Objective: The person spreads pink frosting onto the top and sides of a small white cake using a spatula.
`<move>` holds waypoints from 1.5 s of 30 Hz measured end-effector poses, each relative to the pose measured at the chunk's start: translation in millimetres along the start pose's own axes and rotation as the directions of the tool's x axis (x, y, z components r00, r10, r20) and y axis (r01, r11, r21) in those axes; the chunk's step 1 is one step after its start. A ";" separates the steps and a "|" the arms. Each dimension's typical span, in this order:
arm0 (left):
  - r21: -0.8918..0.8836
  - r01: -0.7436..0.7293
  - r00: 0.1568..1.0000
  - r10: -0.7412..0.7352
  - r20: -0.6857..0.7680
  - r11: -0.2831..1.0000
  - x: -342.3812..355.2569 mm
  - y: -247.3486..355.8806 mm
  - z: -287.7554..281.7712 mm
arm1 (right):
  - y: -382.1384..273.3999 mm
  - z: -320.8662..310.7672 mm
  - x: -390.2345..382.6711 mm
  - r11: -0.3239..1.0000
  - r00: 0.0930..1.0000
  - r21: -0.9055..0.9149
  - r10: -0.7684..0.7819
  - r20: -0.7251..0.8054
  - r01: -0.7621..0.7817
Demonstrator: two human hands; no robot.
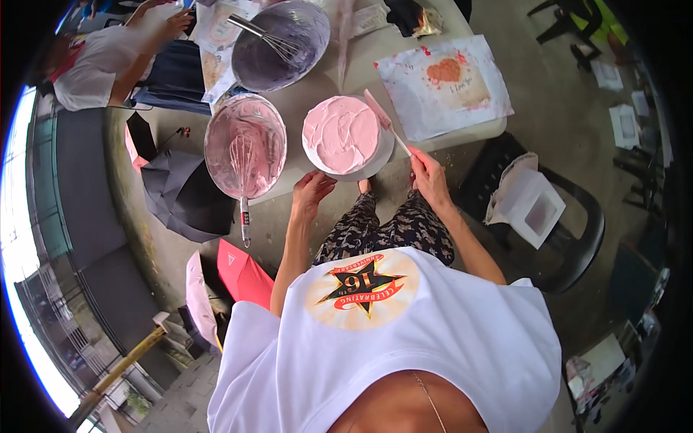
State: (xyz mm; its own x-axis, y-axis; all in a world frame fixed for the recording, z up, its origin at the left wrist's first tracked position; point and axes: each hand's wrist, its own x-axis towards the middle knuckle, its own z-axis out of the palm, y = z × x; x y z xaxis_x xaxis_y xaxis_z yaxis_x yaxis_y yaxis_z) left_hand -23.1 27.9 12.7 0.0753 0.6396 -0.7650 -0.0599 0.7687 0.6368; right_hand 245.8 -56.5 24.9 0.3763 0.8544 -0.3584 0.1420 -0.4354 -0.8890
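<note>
A round cake (341, 133) covered in pink frosting with swirled ridges sits on a white round board or stand (359, 173) at the table's near edge. My left hand (314, 193) touches the near-left rim of that board with its fingertips, the fingers bent. In my right hand (431, 177) is the handle of a pink-smeared spatula (388, 121), its blade slanting up along the cake's right side. Left of the cake, a metal bowl (211, 153) coated with pink frosting holds a whisk (244, 162), whose handle sticks out over the near rim.
Behind stands a larger bowl (317, 32) with greyish-purple residue and a whisk (271, 40). A stained paper sheet (404, 86) with a heart drawing lies right on the table (476, 133). A black chair (588, 245) bears a white box (530, 209). Umbrellas (188, 195) rest on the floor; another person (94, 68) stands far left.
</note>
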 end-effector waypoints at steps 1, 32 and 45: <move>-0.010 0.024 0.999 -0.024 0.024 1.000 -0.8 -2.6 -0.5 | 0.4 -0.1 -1.4 0.999 1.000 -0.032 0.012 0.019 -0.012; -0.221 -0.029 0.999 0.025 -0.023 0.975 5.6 -31.9 0.8 | -54.4 -63.3 -48.2 0.954 0.958 -0.103 -0.287 -0.033 0.282; -0.329 0.007 1.000 -0.005 0.007 0.944 8.6 -39.4 16.0 | -38.0 -42.9 -31.0 0.881 0.947 -0.349 -0.313 0.072 0.318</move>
State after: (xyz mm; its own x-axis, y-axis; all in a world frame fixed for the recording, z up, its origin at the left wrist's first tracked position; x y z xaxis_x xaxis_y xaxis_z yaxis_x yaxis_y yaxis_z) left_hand -4.1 3.1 -17.5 0.0826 0.6358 -0.7674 -0.3840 0.7309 0.5642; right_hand 268.0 -78.6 82.0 0.2456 0.9660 -0.0813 0.5646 -0.2107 -0.7980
